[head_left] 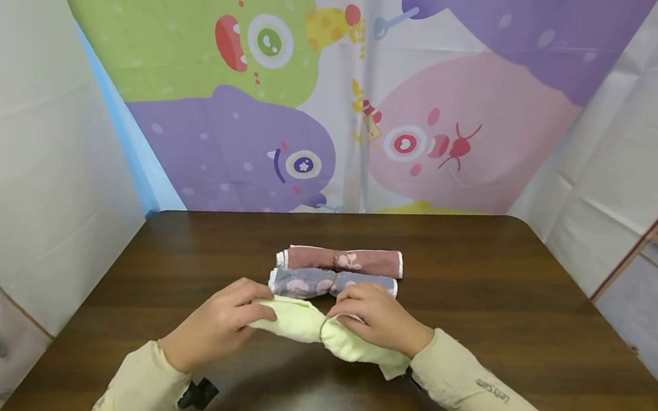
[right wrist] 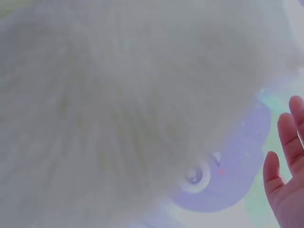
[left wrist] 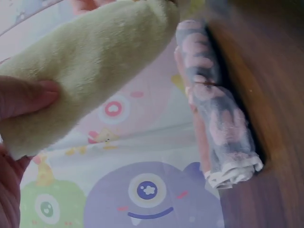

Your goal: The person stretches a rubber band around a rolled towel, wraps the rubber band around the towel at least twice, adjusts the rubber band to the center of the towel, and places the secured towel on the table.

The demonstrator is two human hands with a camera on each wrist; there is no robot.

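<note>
A pale yellow-green rolled towel (head_left: 294,319) is held above the near part of the table, cinched at its middle by a thin band (head_left: 323,328). My left hand (head_left: 223,315) grips the roll's left end; in the left wrist view its thumb (left wrist: 33,97) presses on the fuzzy cloth. With curled fingers, my right hand (head_left: 381,319) holds the roll just right of the band, and a loose corner hangs below. Blurred pale cloth (right wrist: 118,114) fills most of the right wrist view, hiding the right fingers there.
Just beyond the hands lies a grey-blue rolled towel (head_left: 304,282) with pink shapes, banded at its middle. Behind it is a dusty-red rolled towel (head_left: 373,262), also banded. Both lie on the dark wooden table (head_left: 208,242). A cartoon-printed curtain (head_left: 346,106) hangs at the back.
</note>
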